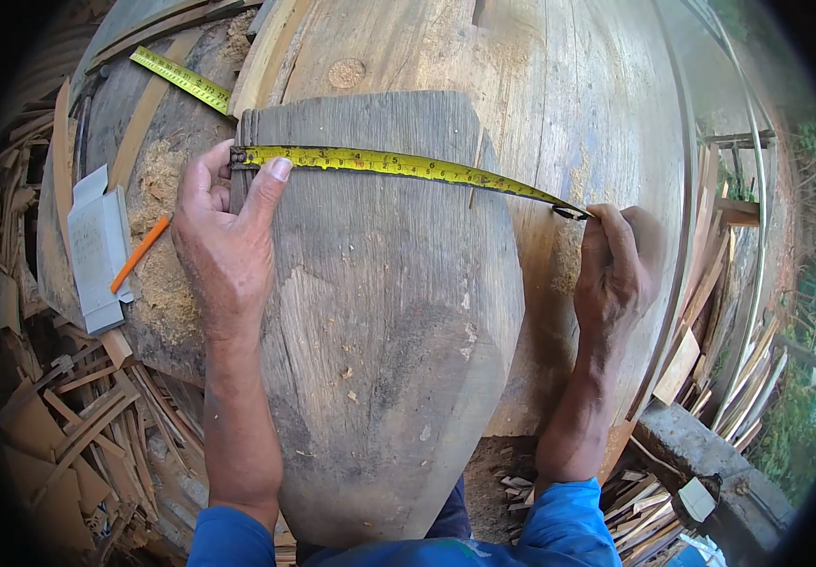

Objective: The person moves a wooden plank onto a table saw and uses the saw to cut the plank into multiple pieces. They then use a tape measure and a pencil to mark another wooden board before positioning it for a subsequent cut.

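Note:
A yellow measuring tape stretches across the upper part of a weathered grey wooden board with angled corners. My left hand grips the board's left edge, its thumb pressing the tape's end against the wood. Beyond the board's right edge, my right hand pinches the tape's other end between closed fingers. From left to right the tape bows slightly downward, and near my right fingers it twists on edge. The board lies on a larger wooden work surface. Another yellow tape strip shows at the upper left.
Left of my left hand lie an orange pencil-like stick and a flattened pale carton, near sawdust. Wood offcuts are heaped at the lower left. More strips and a concrete ledge are at the lower right.

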Demonstrator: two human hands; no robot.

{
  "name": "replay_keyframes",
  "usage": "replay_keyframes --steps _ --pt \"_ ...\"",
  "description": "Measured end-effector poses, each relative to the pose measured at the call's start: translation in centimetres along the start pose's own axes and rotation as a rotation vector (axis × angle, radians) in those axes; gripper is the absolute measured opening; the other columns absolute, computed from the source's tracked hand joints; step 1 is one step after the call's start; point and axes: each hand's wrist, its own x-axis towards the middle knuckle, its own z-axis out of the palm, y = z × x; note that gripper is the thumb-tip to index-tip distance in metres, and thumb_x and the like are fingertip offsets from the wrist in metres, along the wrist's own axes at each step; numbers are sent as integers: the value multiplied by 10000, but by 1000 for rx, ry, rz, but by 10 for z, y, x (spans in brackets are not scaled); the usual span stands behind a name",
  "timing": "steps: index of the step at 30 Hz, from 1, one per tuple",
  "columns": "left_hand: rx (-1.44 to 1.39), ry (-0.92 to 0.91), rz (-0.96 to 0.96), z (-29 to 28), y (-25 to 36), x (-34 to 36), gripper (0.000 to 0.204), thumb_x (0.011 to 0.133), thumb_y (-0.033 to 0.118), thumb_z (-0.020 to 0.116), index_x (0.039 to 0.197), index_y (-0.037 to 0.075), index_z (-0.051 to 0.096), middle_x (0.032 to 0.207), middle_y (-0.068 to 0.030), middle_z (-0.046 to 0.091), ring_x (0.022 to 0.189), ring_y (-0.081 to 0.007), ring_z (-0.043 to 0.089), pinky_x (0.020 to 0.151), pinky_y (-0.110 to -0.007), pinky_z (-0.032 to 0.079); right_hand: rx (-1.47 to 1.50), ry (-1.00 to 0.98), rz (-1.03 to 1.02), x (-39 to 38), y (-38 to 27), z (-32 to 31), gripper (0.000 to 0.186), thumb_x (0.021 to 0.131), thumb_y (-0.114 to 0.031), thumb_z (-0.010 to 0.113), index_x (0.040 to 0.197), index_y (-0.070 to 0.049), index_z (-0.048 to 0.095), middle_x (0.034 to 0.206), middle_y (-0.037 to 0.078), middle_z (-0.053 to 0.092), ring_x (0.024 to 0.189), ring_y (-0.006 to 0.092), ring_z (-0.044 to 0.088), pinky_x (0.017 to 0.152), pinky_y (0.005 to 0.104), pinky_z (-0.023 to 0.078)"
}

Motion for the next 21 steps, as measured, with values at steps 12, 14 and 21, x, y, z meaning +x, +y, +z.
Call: replay_keyframes --steps 12,14,21 --pt "-8 1 491 -30 -14 -5 284 954 309 688 1022 51 590 1323 -196 521 1282 -384 496 1065 -480 394 86 -87 -268 22 -69 -12 257 818 25 715 1051 -82 729 985 133 617 903 308 627 758 418 526" --pt "-30 -23 508 -47 -21 -17 317 951 342 687 1048 57 587 1331 -195 516 1284 -387 498 1068 -495 390 90 -147 -318 27 -112 -10 311 827 -33 725 1125 -121 708 1007 117 622 931 303 627 787 414 532" --pt "80 29 393 -125 -92 -65 523 941 476 654 1298 103 570 1346 -194 518 1288 -394 501 1056 -504 418 49 -403 -463 73 -295 41 161 946 -214 622 1097 -157 633 1017 141 575 996 351 573 808 467 509"
